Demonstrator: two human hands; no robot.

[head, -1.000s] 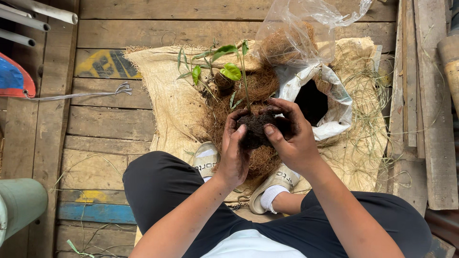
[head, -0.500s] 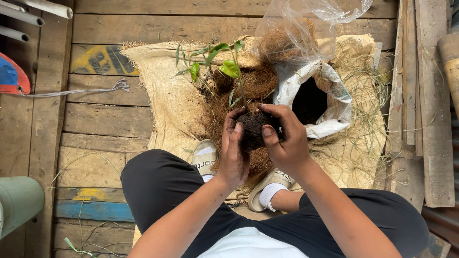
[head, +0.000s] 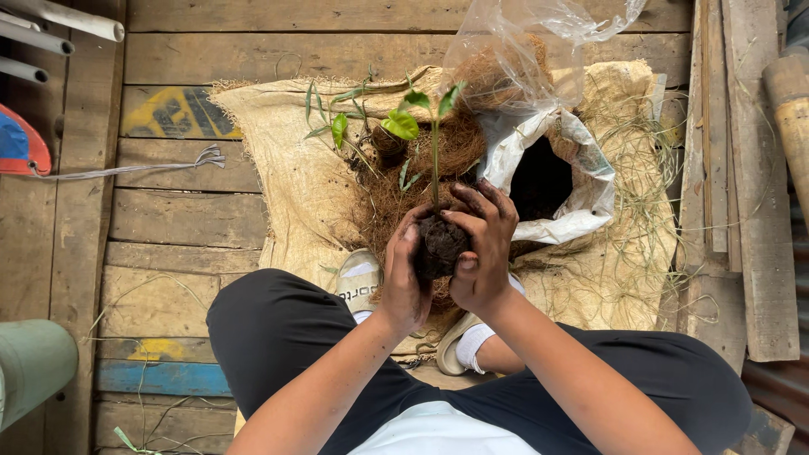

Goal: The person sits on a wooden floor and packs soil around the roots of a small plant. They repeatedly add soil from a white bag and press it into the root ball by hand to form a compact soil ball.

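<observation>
Soil-smeared fingers [head: 483, 205] of the right hand [head: 479, 253] curl over a dark soil ball [head: 439, 245], while the left hand [head: 403, 274] cups its other side (both closed on it). A green seedling [head: 431, 126] rises from the ball, above coconut fibre [head: 404, 181] heaped on a burlap sack [head: 286, 168], beside an open white bag [head: 581, 198].

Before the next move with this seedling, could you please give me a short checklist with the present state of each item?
1. Both hands on the soil ball: left hand and right hand cup it. Ok.
2. Seedling upright, leaves intact: ok.
3. Soil ball firm all round: cannot tell, the fingers hide much of it.
4. Coconut fibre pile within reach on the burlap sack: ok.
5. White bag open: ok.
</observation>
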